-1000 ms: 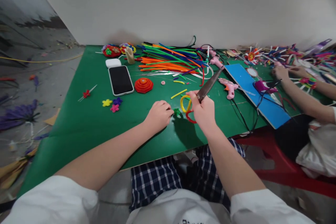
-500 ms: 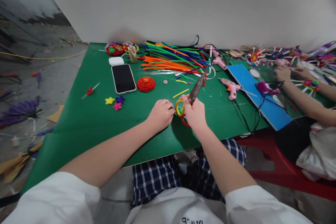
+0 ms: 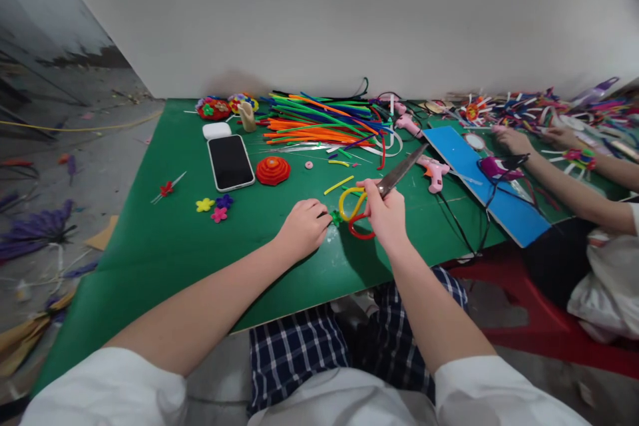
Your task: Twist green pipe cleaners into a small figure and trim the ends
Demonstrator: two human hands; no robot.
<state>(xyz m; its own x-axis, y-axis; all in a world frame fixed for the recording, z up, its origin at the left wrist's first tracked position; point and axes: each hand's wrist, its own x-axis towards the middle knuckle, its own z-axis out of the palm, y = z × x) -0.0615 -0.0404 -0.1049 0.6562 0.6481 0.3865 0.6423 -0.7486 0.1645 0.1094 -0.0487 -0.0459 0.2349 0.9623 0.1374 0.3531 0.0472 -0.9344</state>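
Observation:
My left hand (image 3: 305, 229) rests low over the table, its fingers pinched at the edge of a small green flower (image 3: 336, 218). In my right hand (image 3: 387, 213) is a pair of scissors (image 3: 401, 172), gripped around the pivot. The yellow and red handle loops face left, and the closed blades point up and to the right. A yellow strip (image 3: 339, 185) lies just beyond the hands. Yellow (image 3: 204, 204), blue (image 3: 224, 202) and pink flowers (image 3: 219, 214) sit together to the left. An orange-red coiled disc (image 3: 273, 170) lies behind them, near a phone (image 3: 231, 163).
Green, blue and orange pipe cleaners (image 3: 319, 120) are heaped at the back by the wall. A pink glue gun (image 3: 433, 173) and a blue board (image 3: 479, 180) lie on the right. Farther right, a co-worker's hands (image 3: 514, 141) are over the table.
My right hand has moved right with the scissors, which now tilt lower. The green flower by my left fingers shows more clearly. The head view has shifted slightly.

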